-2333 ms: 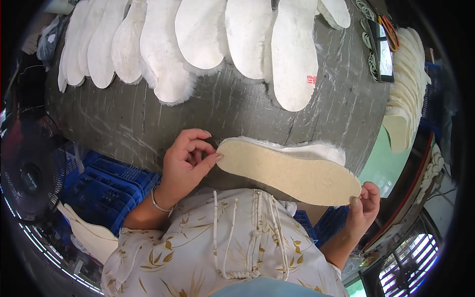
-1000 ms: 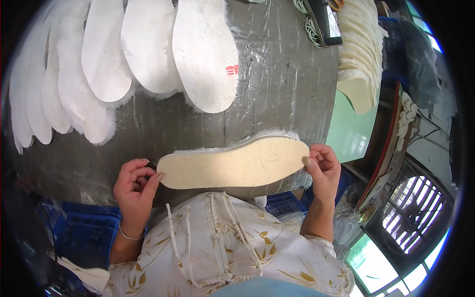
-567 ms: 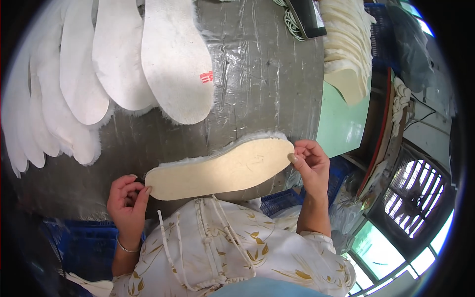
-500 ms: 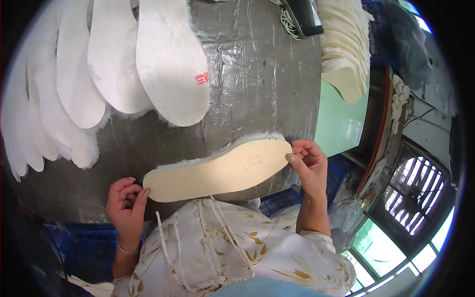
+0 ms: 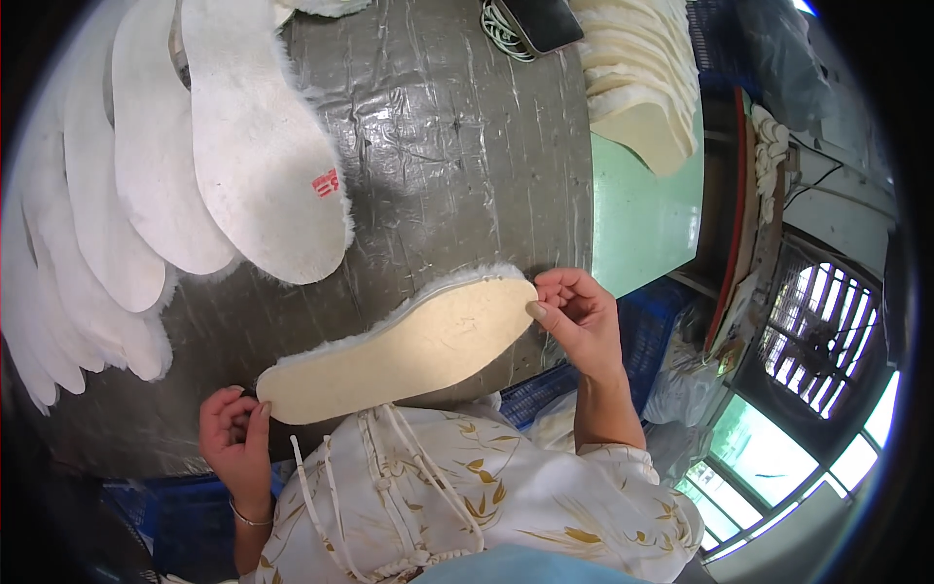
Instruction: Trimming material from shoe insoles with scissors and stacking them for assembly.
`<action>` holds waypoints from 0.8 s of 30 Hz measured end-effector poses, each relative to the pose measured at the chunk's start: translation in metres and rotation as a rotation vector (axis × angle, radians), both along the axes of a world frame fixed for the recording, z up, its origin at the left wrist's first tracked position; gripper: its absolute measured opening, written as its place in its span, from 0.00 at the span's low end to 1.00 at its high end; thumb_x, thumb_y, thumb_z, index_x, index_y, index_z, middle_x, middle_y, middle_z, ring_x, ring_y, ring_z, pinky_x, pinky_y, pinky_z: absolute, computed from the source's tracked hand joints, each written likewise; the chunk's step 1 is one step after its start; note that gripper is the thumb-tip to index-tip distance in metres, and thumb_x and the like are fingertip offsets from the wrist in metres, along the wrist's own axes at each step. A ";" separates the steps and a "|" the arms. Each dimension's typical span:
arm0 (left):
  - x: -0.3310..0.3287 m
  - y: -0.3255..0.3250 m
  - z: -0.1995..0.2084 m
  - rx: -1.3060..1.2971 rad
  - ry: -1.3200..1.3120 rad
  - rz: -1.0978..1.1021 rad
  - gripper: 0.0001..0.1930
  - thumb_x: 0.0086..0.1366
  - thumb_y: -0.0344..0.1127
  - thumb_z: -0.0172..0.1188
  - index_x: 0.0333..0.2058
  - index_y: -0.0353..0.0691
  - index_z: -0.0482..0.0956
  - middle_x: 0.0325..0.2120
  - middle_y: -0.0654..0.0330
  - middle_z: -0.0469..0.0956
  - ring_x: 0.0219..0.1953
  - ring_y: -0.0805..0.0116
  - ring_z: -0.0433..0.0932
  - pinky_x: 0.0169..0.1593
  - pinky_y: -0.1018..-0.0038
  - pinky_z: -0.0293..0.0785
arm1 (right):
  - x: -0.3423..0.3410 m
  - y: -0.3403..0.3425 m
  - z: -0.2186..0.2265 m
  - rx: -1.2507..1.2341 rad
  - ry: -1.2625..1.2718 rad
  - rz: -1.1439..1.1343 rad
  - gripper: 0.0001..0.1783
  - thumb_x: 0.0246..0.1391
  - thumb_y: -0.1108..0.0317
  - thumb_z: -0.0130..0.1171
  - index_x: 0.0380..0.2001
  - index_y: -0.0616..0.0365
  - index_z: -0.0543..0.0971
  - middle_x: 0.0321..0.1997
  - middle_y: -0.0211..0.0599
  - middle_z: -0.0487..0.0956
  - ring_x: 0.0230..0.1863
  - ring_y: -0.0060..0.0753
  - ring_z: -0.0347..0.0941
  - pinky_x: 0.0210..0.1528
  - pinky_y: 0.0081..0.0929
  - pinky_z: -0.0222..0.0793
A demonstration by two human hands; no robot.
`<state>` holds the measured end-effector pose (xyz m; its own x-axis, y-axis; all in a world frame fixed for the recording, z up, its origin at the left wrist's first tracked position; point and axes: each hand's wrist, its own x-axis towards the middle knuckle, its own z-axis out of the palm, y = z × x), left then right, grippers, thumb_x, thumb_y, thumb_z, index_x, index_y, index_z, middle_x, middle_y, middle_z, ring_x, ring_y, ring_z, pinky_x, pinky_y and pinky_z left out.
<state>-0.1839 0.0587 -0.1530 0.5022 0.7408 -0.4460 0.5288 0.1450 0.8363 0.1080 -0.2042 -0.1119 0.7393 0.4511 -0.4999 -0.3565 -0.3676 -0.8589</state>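
Note:
A cream insole (image 5: 399,355) with white fleece showing along its far edge is stretched between my two hands, just over the table's near edge. Its flat, smooth side faces up. My left hand (image 5: 236,438) pinches the narrower end between thumb and fingers. At the wider end, my right hand (image 5: 584,316) grips the tip the same way, thumb on top. Several white fleecy insoles (image 5: 263,156) lie overlapping in a fan at the left, one with a red printed mark near its rounded end.
Dark plastic-covered table (image 5: 438,165) lies ahead. A stack of cream insoles (image 5: 647,127) sits on a pale green board (image 5: 642,219) at the right. A phone (image 5: 547,21) with a coiled cable (image 5: 506,37) is at the far edge. Blue crates (image 5: 642,326) stand below.
The view has shifted, so the table's contents appear further left. Both hands keep hold of the insole, which is slightly more tilted in the picture, right end higher.

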 end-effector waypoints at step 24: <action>0.025 0.000 0.023 0.590 -0.107 -0.295 0.20 0.55 0.22 0.62 0.49 0.34 0.74 0.40 0.59 0.71 0.35 0.74 0.68 0.38 0.79 0.68 | -0.004 -0.016 -0.012 0.169 -0.057 -0.018 0.14 0.61 0.74 0.54 0.49 0.67 0.75 0.35 0.34 0.81 0.26 0.14 0.70 0.30 0.13 0.69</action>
<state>-0.1587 0.0582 -0.1297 0.7401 0.6701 0.0558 0.3857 -0.4911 0.7811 0.1045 -0.2199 -0.1236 0.7733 0.5112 -0.3751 -0.3105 -0.2104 -0.9270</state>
